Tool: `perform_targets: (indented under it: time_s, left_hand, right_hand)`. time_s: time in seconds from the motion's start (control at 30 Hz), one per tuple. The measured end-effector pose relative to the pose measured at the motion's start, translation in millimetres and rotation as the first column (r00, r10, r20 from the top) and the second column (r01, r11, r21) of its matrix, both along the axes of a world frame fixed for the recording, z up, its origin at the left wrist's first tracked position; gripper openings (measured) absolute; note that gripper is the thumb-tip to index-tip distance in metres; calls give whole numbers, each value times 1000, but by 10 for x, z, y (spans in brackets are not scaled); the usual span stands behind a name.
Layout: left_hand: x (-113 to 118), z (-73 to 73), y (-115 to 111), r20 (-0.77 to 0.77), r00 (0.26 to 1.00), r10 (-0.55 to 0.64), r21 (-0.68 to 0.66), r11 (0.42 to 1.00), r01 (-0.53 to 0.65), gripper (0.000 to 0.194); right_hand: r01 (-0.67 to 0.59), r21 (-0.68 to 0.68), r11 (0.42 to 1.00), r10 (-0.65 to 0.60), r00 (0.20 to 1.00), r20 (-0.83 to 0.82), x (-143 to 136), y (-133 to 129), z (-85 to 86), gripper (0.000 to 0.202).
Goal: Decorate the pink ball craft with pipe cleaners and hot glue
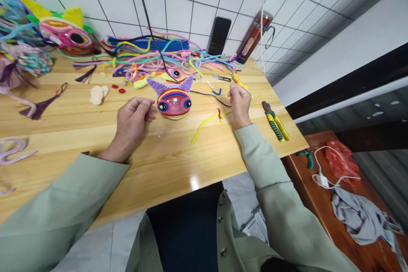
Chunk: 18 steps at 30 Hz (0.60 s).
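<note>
Close to the left edge of a pipe-cleaner animal face [175, 106] is my left hand [132, 121], its thumb and fingers drawn together. Whether it pinches anything is hidden. The face lies on the table, with purple ears, round dark eyes and a shiny clear middle. My right hand [240, 104] is closed around the lower part of a yellow glue gun [239, 80], and a black cord [210, 94] runs to that hand. A bent yellow pipe cleaner [201, 129] with a short red piece [219, 113] lies between my hands.
Loose coloured pipe cleaners [149, 57] heap along the wall, beside a finished pink-and-yellow figure [66, 34]. A phone [219, 36] and a red flask [255, 36] lean at the back. Thread snips [222, 78] lie mid-table; pliers [276, 123] lie near the right edge.
</note>
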<state>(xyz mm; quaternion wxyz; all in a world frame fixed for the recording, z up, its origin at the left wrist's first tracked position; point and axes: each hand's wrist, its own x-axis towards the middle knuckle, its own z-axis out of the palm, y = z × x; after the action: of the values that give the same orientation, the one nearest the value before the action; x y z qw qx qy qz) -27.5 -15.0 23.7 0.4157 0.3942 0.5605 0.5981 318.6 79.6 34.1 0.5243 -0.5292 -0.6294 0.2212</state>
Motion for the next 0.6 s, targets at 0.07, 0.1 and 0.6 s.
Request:
perform_targets:
  time_s: [0.07, 0.1, 0.6]
  left_hand:
    - [2, 4, -1, 3, 1000, 0, 5, 1000, 0, 14]
    - [4, 3, -2, 4, 1000, -2, 10, 1000, 2, 13]
    - [15, 30, -27, -53, 997, -56, -10, 998, 56, 13]
  right_hand:
    - [6, -15, 1000, -6, 1000, -24, -82, -73, 12, 70]
    - [9, -25, 1000, -10, 999, -38, -121, -107, 20, 68]
    - [-76, -100, 992, 78, 997, 18, -170, -144, 12, 59]
